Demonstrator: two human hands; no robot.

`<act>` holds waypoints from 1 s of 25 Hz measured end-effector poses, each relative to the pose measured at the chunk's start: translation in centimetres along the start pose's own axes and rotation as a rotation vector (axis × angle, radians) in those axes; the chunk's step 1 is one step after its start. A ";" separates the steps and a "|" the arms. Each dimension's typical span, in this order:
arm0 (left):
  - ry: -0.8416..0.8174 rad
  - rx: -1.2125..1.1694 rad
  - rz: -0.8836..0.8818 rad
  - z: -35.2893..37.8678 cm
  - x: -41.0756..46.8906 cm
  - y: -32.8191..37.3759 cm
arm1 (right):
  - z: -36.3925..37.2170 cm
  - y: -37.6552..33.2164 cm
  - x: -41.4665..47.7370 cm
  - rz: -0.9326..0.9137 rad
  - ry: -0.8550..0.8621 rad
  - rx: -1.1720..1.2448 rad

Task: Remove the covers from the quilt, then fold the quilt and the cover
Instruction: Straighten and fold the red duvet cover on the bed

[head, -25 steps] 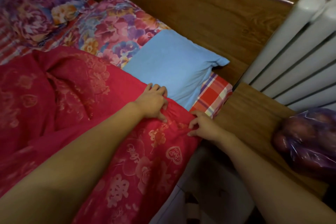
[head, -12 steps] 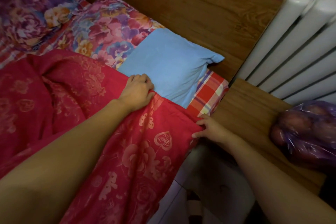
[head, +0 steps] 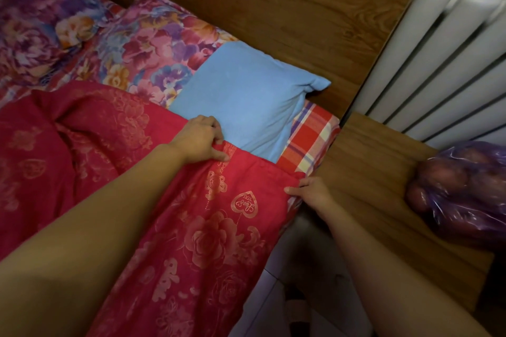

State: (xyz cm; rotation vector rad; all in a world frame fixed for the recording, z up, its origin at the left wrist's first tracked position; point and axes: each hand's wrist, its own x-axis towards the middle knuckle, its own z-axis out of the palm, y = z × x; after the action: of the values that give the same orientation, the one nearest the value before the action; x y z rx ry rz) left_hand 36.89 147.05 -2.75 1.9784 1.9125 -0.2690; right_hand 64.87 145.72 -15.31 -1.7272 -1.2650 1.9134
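Note:
A red quilt cover (head: 208, 232) with gold flowers and a heart motif lies over the bed, bunched at the left and draped off the bed's near right side. My left hand (head: 200, 139) grips its top edge next to the blue pillow (head: 246, 96). My right hand (head: 312, 190) pinches the cover's right corner at the bed's edge, beside the wooden bedside table (head: 364, 172). The quilt inside is hidden by the cover.
Floral pillows (head: 142, 44) lie along the wooden headboard (head: 273, 0). A plaid sheet (head: 312, 134) shows under the blue pillow. A white radiator (head: 443, 57) stands at the right. A purple plastic bag (head: 465, 191) of round produce sits on the bedside table.
My two hands have drawn apart along the cover's top edge, the left one moving toward the headboard, and the cloth between them now lies stretched flat.

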 end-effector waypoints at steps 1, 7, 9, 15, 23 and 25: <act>-0.039 0.025 -0.020 -0.2 -0.1 0.1 | 0.2 0.0 -0.1 -0.004 -0.001 -0.010; -0.025 0.145 -0.136 1.9 -0.8 1.7 | 1.8 0.3 -0.4 -0.142 0.250 0.110; -0.008 0.158 -0.121 1.9 -0.9 1.4 | 1.4 0.2 -0.1 -0.251 0.232 -0.035; -0.020 0.275 -0.075 1.2 -1.3 1.1 | -0.4 -2.5 0.9 -0.250 0.140 -0.469; 0.033 0.478 -0.221 -1.5 -1.2 -1.4 | -2.7 -4.8 1.7 -0.220 0.104 -0.516; 0.123 0.469 -0.256 -1.0 -0.6 -1.3 | -2.2 -4.8 2.0 -0.202 0.114 -0.561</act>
State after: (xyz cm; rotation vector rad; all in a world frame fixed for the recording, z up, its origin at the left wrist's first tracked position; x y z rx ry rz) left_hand 35.44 146.94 -1.79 2.0573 2.3547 -0.7414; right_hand 64.74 150.85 -12.97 -1.8211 -1.9763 1.4058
